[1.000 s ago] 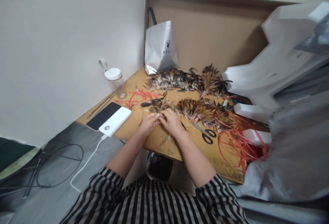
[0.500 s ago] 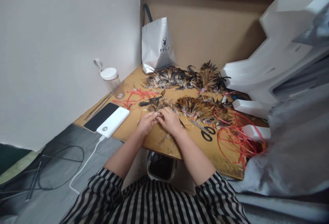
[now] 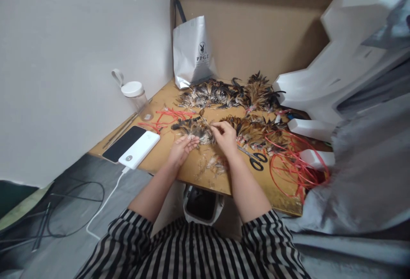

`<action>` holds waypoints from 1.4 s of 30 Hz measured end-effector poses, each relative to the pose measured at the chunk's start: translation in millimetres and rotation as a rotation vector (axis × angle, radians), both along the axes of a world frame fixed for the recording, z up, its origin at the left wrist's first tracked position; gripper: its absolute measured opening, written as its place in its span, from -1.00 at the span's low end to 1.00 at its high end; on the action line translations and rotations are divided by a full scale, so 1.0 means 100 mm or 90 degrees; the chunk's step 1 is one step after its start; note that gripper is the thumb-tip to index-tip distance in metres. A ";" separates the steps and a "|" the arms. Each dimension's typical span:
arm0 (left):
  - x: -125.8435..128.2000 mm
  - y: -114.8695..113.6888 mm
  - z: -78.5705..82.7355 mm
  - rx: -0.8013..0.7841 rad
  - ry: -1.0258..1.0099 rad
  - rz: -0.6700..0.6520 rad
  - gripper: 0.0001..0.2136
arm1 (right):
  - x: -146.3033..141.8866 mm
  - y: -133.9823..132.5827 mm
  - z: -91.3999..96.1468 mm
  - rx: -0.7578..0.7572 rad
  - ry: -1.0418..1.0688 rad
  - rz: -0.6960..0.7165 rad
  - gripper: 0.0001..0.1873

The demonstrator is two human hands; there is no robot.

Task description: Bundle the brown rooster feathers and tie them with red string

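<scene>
Feathers [image 3: 188, 126], brown and black, lie in a small heap left of the scissors [image 3: 253, 158], which serve as landmark on the worktable [image 3: 265, 191]. Left hand [image 3: 183, 149] of the person: left of the scissors, at the heap's near edge, fingers curled with the thumb toward the index finger; I cannot tell from here what, if anything, they grip. Right hand [image 3: 226, 137]: nearer the scissors, thumb and forefinger brought together at the heap's right side; whether a feather sits between them is too small to tell. Beyond the scissors runs a fuller row of brown feathers [image 3: 262, 132]; right of them spreads a tangle of red strips [image 3: 296, 170]. Well left of them, a phone [image 3: 123, 142] lies against a white power bank [image 3: 140, 148].
</scene>
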State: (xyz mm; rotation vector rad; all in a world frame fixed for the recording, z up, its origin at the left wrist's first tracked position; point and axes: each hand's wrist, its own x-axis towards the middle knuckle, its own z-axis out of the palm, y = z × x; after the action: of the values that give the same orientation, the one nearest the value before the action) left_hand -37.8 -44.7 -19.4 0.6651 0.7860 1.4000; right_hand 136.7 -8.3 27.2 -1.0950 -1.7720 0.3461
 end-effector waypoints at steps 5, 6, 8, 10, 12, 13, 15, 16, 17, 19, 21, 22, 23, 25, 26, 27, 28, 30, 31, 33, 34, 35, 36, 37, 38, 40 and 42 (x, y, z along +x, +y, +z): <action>0.00 -0.01 0.02 -0.007 -0.017 0.011 -0.87 | 0.22 0.19 -0.16 -0.102 0.010 -0.057 -0.84; 0.00 -0.01 0.02 -0.007 -0.022 0.012 -0.87 | 0.24 0.20 -0.18 -0.119 0.001 -0.050 -0.84; -0.02 -0.01 0.03 -0.009 -0.042 0.020 -0.89 | 0.23 0.20 -0.20 -0.129 -0.016 -0.031 -0.84; -0.05 -0.01 0.03 -0.010 -0.075 0.048 -0.91 | 0.18 0.17 -0.21 -0.117 -0.038 -0.014 -0.84; -0.10 0.00 0.04 -0.005 -0.120 0.099 -0.93 | 0.11 0.14 -0.21 -0.095 -0.054 -0.005 -0.85; -0.12 0.00 0.04 -0.001 -0.145 0.123 -0.93 | 0.08 0.12 -0.21 -0.083 -0.059 -0.001 -0.86; -0.16 0.01 0.04 0.008 -0.192 0.150 -0.93 | 0.01 0.08 -0.22 -0.061 -0.071 0.013 -0.87; -0.18 0.02 0.04 0.009 -0.213 0.152 -0.93 | -0.02 0.06 -0.22 -0.050 -0.080 0.022 -0.87; -0.19 0.02 0.04 0.009 -0.231 0.149 -0.92 | -0.05 0.04 -0.21 -0.038 -0.091 0.031 -0.87; -0.19 0.03 0.04 0.007 -0.257 0.138 -0.91 | -0.10 -0.01 -0.20 -0.008 -0.119 0.043 -0.86; -0.19 0.02 0.04 0.003 -0.277 0.130 -0.89 | -0.17 -0.06 -0.17 0.027 -0.161 0.047 -0.85; -0.18 0.02 0.04 0.002 -0.285 0.128 -0.88 | -0.20 -0.09 -0.16 0.042 -0.189 0.049 -0.85; -0.18 0.02 0.04 0.000 -0.292 0.126 -0.87 | -0.24 -0.12 -0.14 0.057 -0.224 0.052 -0.84; -0.17 0.01 0.06 -0.004 -0.300 0.121 -0.87 | -0.33 -0.18 -0.12 0.080 -0.306 0.059 -0.82; -0.17 0.00 0.06 -0.005 -0.301 0.118 -0.87 | -0.38 -0.20 -0.11 0.088 -0.348 0.058 -0.80; -0.17 -0.01 0.07 -0.006 -0.301 0.115 -0.87 | -0.42 -0.22 -0.11 0.093 -0.387 0.053 -0.80; -0.17 -0.01 0.07 -0.008 -0.301 0.112 -0.87 | -0.45 -0.23 -0.11 0.095 -0.416 0.044 -0.80; -0.17 -0.02 0.08 -0.010 -0.298 0.105 -0.87 | -0.49 -0.22 -0.12 0.092 -0.437 0.025 -0.79; -0.17 -0.02 0.08 -0.012 -0.297 0.102 -0.87 | -0.49 -0.21 -0.12 0.089 -0.424 0.018 -0.78; -0.17 -0.02 0.08 -0.014 -0.291 0.094 -0.88 | -0.46 -0.18 -0.12 0.082 -0.342 0.009 -0.78; -0.17 -0.02 0.08 -0.014 -0.287 0.089 -0.89 | -0.43 -0.16 -0.11 0.076 -0.276 0.007 -0.79; -0.17 -0.02 0.08 -0.015 -0.282 0.083 -0.89 | -0.40 -0.14 -0.10 0.067 -0.194 0.007 -0.80; -0.16 -0.02 0.08 -0.018 -0.275 0.075 -0.89 | -0.36 -0.12 -0.08 0.055 -0.099 0.007 -0.81; -0.16 -0.02 0.08 -0.022 -0.265 0.063 -0.90 | -0.33 -0.11 -0.07 0.037 0.005 0.007 -0.82; -0.15 -0.03 0.07 -0.028 -0.252 0.048 -0.90 | -0.30 -0.09 -0.05 0.014 0.113 0.006 -0.82; -0.13 -0.03 0.06 -0.039 -0.219 0.013 -0.91 | -0.26 -0.06 -0.03 -0.052 0.314 0.009 -0.82; -0.12 -0.04 0.04 -0.042 -0.185 -0.020 -0.91 | -0.24 -0.03 -0.01 -0.145 0.479 0.031 -0.81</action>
State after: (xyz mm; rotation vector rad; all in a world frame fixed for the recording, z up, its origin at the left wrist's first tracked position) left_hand -49.4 -48.4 -15.2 0.4096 0.5848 1.3971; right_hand 112.6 -11.3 25.8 -0.9055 -1.1017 0.8794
